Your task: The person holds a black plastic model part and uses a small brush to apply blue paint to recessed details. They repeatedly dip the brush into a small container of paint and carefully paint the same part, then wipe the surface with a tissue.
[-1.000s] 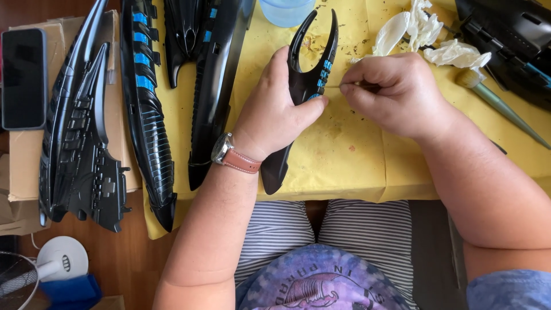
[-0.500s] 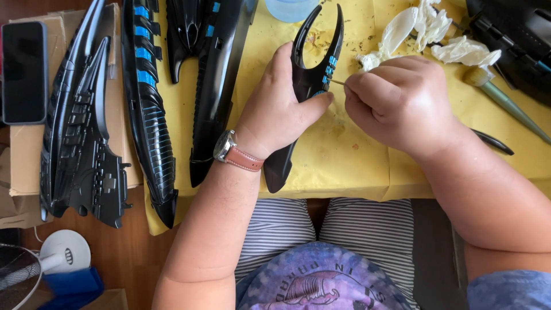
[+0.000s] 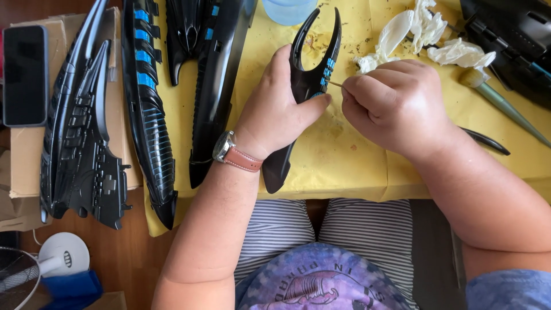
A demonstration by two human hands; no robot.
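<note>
— Well, how would that black forked piece (image 3: 307,86) handle, do you reckon?

— Light and stiff, I'd judge; it looks like thin moulded plastic with a glossy, rather slippery skin. The two curved prongs at the top taper to fine points, so those are likely the fragile part. Best gripped round the thick middle, which is where the left hand (image 3: 275,112) has it: fingers curled behind, thumb pressed across the front just below the small blue marks.

— And where does it sit?

— On the yellow cloth (image 3: 344,161), prongs pointing away from the person, its lower tip reaching the cloth's near edge above the striped lap.

— The right hand (image 3: 396,103)?

— Closed almost to a fist, pinching a thin pale stick (image 3: 336,84) whose tip meets the piece beside the blue marks.

— What can't you make out?

— The stick's tip is too small to tell whether it's a brush or a pick. The left fingers are hidden behind the piece. A dark slender thing (image 3: 488,140) pokes out from under the right wrist, mostly covered. The long black parts (image 3: 146,109) to the left, the blue cup (image 3: 287,8) and the black part at top right (image 3: 511,40) are cut off by the frame.
</note>
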